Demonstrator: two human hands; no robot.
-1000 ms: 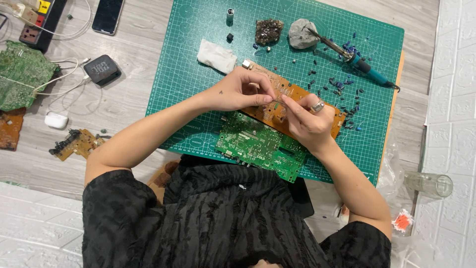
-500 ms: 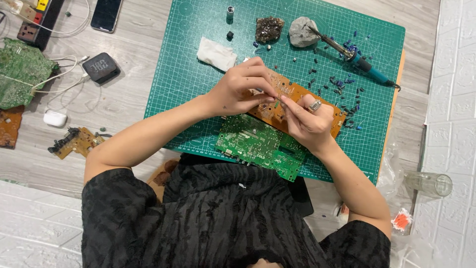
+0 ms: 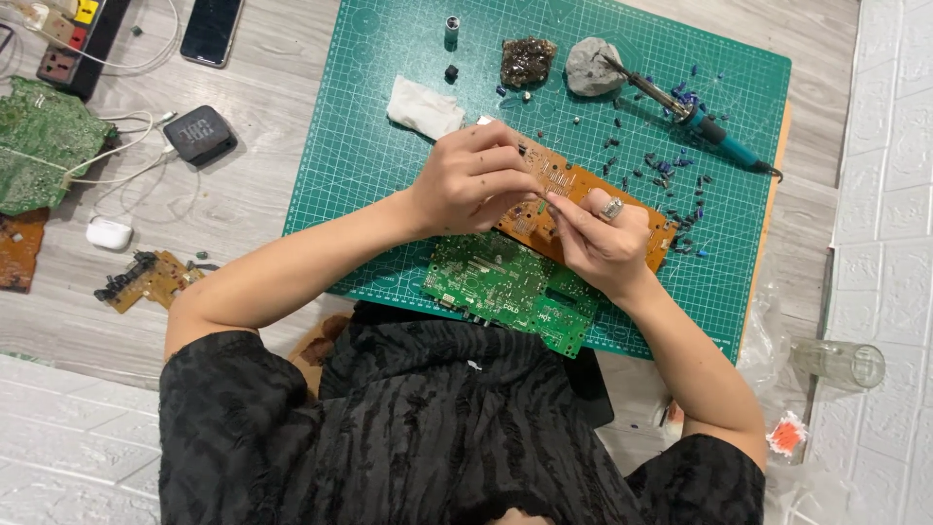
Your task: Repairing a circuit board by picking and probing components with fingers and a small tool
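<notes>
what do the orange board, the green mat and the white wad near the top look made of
The orange-brown rectangular circuit board under both hands looks like matte resin laminate, judging by its flat stiff shape and fine pale traces. The dark green cutting mat appears to be soft-sheen plastic or rubber, printed with a pale grid. The crumpled white wad looks like tissue or cloth; its soft folds leave that open.
</notes>
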